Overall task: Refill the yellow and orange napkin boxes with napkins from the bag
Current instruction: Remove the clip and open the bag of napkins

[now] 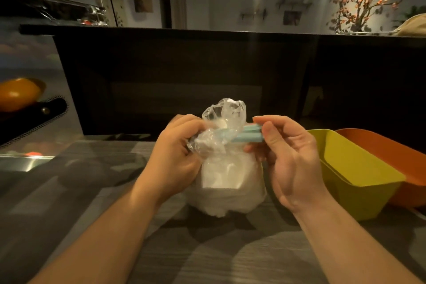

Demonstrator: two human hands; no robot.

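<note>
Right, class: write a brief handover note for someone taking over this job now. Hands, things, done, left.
Left hand grips the bag at its neck; right hand pinches the blue clip across it.
The bag stands on the table, napkins inside. Yellow box to its right, orange box behind that.
Done: nothing visible; clip on, yellow box looks empty.
Left: unclip, fill both boxes.

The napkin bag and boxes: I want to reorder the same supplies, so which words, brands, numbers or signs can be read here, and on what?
No text can be read anywhere in this view.
The plastic bag, blue clip, yellow box and orange box: no print shows on their visible sides.
The framed pictures on the far wall: too blurred to tell whether they bear words.
</note>
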